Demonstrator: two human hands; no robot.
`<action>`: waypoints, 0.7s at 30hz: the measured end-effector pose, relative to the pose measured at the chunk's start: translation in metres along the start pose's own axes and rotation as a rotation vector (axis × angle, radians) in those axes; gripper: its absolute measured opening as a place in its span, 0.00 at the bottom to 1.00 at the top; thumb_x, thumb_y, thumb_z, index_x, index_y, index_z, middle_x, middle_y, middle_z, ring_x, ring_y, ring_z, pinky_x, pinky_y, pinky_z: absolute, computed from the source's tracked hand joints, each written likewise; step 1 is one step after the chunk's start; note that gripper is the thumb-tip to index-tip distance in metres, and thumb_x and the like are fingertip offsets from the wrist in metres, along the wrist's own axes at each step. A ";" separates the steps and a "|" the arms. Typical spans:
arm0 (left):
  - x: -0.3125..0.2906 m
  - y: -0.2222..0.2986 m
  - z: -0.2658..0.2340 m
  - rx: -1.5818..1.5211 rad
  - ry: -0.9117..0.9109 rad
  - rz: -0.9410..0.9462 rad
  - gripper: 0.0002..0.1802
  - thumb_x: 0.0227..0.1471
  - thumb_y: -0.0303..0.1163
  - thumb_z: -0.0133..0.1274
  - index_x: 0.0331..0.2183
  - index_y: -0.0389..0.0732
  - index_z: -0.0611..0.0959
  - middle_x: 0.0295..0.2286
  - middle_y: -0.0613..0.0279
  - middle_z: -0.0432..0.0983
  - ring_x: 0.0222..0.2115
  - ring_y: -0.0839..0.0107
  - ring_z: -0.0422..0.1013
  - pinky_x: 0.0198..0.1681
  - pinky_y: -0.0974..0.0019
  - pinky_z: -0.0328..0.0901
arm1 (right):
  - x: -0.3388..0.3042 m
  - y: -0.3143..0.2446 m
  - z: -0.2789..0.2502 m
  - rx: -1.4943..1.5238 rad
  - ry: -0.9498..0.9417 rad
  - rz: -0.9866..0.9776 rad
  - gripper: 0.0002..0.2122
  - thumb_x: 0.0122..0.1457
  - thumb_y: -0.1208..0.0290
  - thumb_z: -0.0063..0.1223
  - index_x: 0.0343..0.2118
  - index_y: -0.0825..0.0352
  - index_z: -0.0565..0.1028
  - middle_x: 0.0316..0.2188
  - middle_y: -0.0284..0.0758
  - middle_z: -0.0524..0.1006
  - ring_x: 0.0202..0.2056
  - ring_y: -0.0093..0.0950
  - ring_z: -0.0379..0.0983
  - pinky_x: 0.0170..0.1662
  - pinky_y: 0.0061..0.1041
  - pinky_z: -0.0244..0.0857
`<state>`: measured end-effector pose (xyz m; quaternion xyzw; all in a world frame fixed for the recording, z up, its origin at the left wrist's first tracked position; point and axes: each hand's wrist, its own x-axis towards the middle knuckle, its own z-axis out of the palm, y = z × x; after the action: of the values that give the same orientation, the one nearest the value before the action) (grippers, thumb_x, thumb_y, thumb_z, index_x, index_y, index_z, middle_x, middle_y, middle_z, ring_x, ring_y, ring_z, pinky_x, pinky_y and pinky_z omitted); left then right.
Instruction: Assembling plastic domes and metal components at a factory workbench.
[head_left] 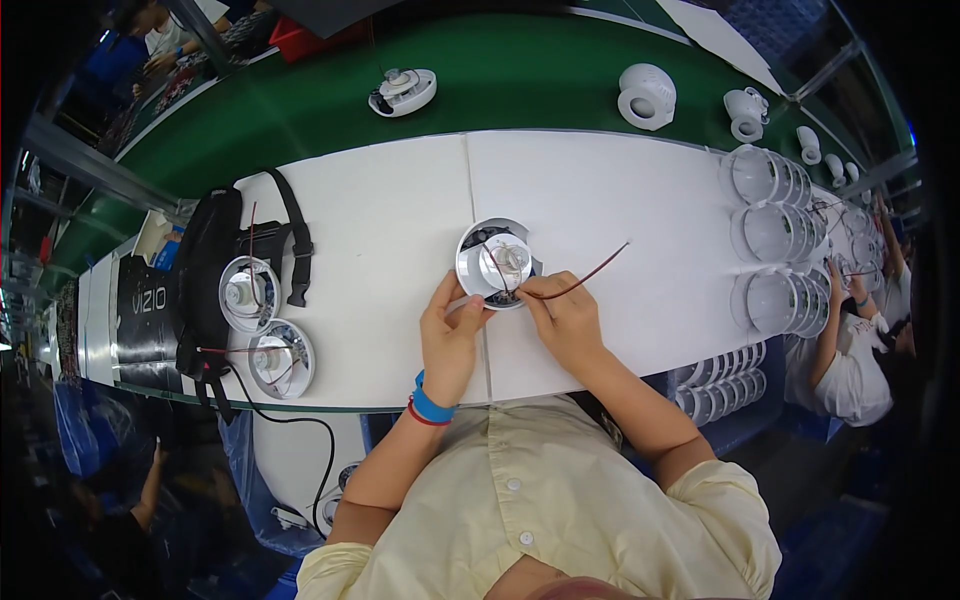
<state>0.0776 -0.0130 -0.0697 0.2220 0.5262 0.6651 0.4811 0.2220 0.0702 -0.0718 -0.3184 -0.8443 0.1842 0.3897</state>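
Note:
On the white table in front of me sits a round white housing (467, 284) with a silvery, shiny round part in its middle and dark parts under its rim. My left hand (450, 335) grips the near left edge of this housing, thumb on the rim. At its near right edge, the fingertips of my right hand (565, 318) are pinched on a thin dark red wire (605, 264). The wire's loose end sticks out to the upper right, over the table. What the wire meets inside the housing is hidden by my fingertips.
Two similar housings (304, 372) with wires lie left, beside a black strapped bag (208, 270). Stacked clear-and-white round covers (765, 178) line the right end. Beyond the table, a green surface (530, 85) carries another housing (408, 95) and white shells (648, 90). People work nearby.

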 end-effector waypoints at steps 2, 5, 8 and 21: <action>-0.002 0.001 0.002 -0.017 0.010 -0.011 0.26 0.59 0.23 0.47 0.58 0.28 0.63 0.47 0.53 0.71 0.43 0.70 0.73 0.44 0.68 0.73 | 0.001 -0.007 0.001 -0.034 0.013 -0.047 0.06 0.47 0.80 0.62 0.29 0.66 0.77 0.26 0.33 0.78 0.29 0.32 0.72 0.32 0.30 0.67; -0.001 0.003 0.002 0.005 0.002 0.000 0.26 0.59 0.22 0.47 0.58 0.29 0.64 0.46 0.53 0.71 0.42 0.70 0.73 0.44 0.68 0.73 | 0.002 -0.015 0.004 -0.172 0.002 -0.137 0.07 0.46 0.79 0.63 0.28 0.65 0.76 0.25 0.32 0.77 0.29 0.31 0.71 0.32 0.29 0.66; 0.002 0.001 -0.001 0.031 0.012 0.011 0.26 0.59 0.22 0.47 0.58 0.29 0.64 0.46 0.54 0.71 0.42 0.70 0.73 0.44 0.68 0.73 | 0.005 -0.018 0.004 -0.307 -0.031 -0.118 0.09 0.45 0.78 0.64 0.28 0.64 0.74 0.24 0.32 0.76 0.29 0.31 0.70 0.33 0.29 0.64; 0.009 0.038 0.005 0.866 0.007 0.385 0.28 0.54 0.24 0.53 0.56 0.32 0.68 0.46 0.48 0.71 0.46 0.53 0.71 0.47 0.58 0.70 | 0.011 -0.011 0.011 -0.191 -0.155 -0.030 0.10 0.48 0.72 0.61 0.32 0.64 0.72 0.25 0.33 0.74 0.30 0.34 0.70 0.34 0.36 0.62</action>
<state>0.0623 -0.0023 -0.0349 0.4934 0.7061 0.4624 0.2103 0.2034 0.0694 -0.0665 -0.3261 -0.8903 0.1214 0.2938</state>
